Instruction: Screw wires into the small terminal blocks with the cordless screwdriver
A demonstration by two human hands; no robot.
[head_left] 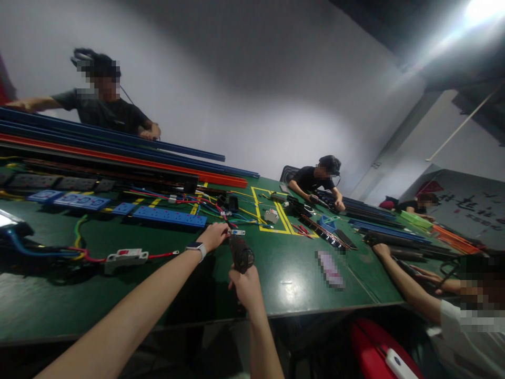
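My right hand (245, 284) is wrapped round the handle of a black power screwdriver (241, 253), which points away from me over the green table. At its tip lies a small white-and-blue part (237, 232). My left hand (215, 236), with a watch on the wrist, has its fingers closed at that part's left end, by coloured wires. Just beyond are blue socket strips (169, 216). To the left, a white breaker (126, 259) with a red switch is joined to red wires. Another white breaker (271, 215) lies inside yellow tape lines.
Long blue and orange rails (221, 178) run along the far left of the green table (292, 295). A phone (330, 269) lies right of my hands, near a blue bin (327, 223). Several people work around the table; one sits close at the right (465, 316).
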